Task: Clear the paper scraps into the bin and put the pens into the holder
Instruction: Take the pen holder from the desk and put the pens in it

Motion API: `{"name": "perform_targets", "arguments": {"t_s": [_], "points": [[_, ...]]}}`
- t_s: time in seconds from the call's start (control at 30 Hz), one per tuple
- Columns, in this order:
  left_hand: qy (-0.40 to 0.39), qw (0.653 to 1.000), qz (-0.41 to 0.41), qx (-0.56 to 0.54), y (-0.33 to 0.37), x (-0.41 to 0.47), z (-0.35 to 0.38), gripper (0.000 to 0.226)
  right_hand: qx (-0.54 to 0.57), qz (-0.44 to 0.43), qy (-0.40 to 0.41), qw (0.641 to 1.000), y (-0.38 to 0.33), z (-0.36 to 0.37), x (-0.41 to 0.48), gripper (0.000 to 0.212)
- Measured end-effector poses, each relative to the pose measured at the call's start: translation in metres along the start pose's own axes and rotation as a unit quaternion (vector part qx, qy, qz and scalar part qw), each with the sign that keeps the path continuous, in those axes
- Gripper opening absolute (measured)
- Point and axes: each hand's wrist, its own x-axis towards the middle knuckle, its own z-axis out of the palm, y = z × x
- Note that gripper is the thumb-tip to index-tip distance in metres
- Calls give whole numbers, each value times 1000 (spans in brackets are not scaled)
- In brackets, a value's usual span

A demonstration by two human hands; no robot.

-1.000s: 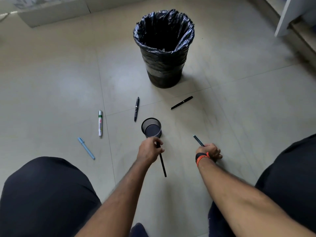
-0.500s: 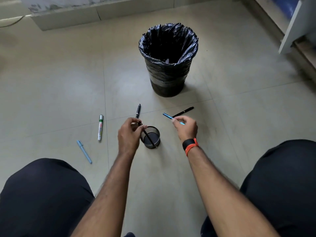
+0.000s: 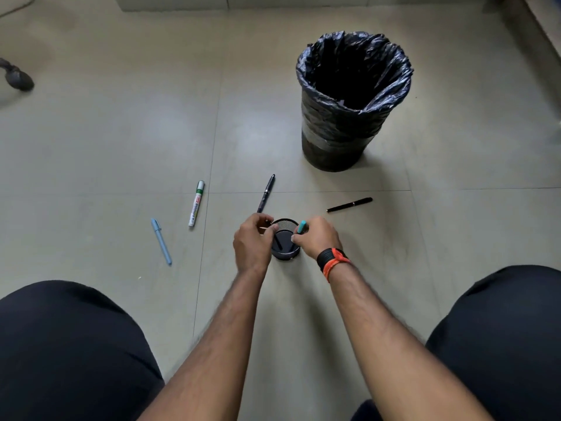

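A black mesh pen holder (image 3: 285, 254) stands on the floor between my hands. My left hand (image 3: 253, 243) grips a black pen (image 3: 277, 242) whose lower end is inside the holder. My right hand (image 3: 318, 237) holds a teal pen (image 3: 301, 227), its lower end also down in the holder. On the floor lie a light blue pen (image 3: 161, 242), a white marker with a green cap (image 3: 196, 203), a dark pen (image 3: 266, 192) and a black pen (image 3: 349, 205). The bin (image 3: 349, 117), lined with a black bag, stands behind to the right; a white scrap shows inside.
My knees in dark trousers fill the lower corners. A dark chair-foot-like object (image 3: 18, 79) sits at the far left. A wall base runs along the top, and a raised edge along the upper right. An orange and black band (image 3: 332, 259) is on my right wrist.
Both hands came together over the holder. The black pen went deeper into it, and the teal pen swung from pointing sideways to standing in the holder. The camera shifted left.
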Motion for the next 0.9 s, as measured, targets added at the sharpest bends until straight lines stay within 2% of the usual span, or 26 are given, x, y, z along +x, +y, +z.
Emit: {"name": "perform_targets", "arguments": {"t_s": [0.2, 0.37, 0.43, 0.53, 0.6, 0.67, 0.7, 0.77, 0.83, 0.9], "points": [[-14, 999, -22, 27, -14, 1, 9, 7, 6, -1, 28, 1000, 7, 15, 1, 19], [2, 1000, -8, 2, -12, 9, 12, 25, 116, -2, 82, 990, 8, 3, 5, 12], [29, 1000, 7, -9, -6, 17, 10, 26, 221, 10, 103, 970, 12, -3, 10, 17], [80, 995, -11, -63, -3, 39, 6, 10, 395, 64, 125, 908, 19, -12, 22, 22], [123, 984, -59, -117, -4, 61, 3, 9, 450, 131, 151, 870, 28, -16, 34, 23], [140, 979, -90, -115, -9, 83, 4, 12, 452, 173, 189, 854, 38, -14, 49, 21], [127, 984, -87, -87, -10, 92, 6, 13, 437, 184, 205, 857, 43, -10, 57, 23], [79, 995, -53, -16, -15, 107, 15, 16, 364, 188, 207, 889, 65, 7, 87, 37], [34, 998, -13, 42, -21, 120, 26, 19, 268, 155, 178, 934, 73, 13, 99, 55], [-2, 996, 16, 92, -28, 132, 35, 23, 179, 136, 141, 964, 61, 5, 89, 67]]}}
